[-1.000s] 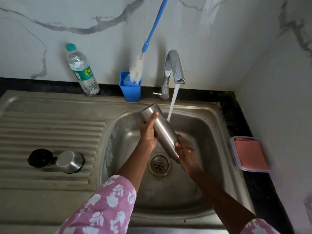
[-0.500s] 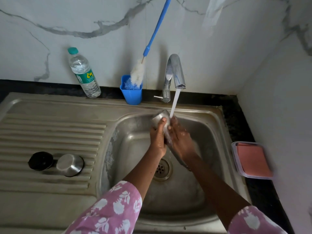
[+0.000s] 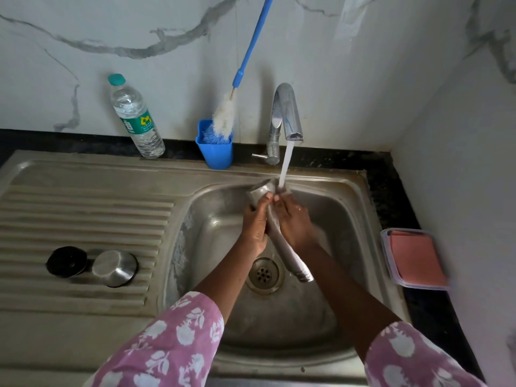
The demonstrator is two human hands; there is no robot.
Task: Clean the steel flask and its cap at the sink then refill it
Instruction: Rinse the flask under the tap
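The steel flask (image 3: 290, 256) is tilted over the sink basin (image 3: 329, 303), its base up near the tap and its threaded mouth down towards the drain. My left hand (image 3: 255, 224) grips its upper body from the left. My right hand (image 3: 294, 219) wraps round it from the right, fingers at the base. Water from the tap (image 3: 287, 113) falls onto the base and my fingers. The steel cap (image 3: 114, 268) and a black inner lid (image 3: 66, 261) lie on the ribbed drainboard at the left.
A plastic water bottle (image 3: 135, 118) stands at the back left. A blue cup (image 3: 215, 143) holds a long bottle brush (image 3: 223, 115) beside the tap. A clear box with a pink sponge (image 3: 416, 258) sits on the black counter at the right.
My right hand has slid up the flask from its lower end to the base. Both hands and the flask moved up under the running water.
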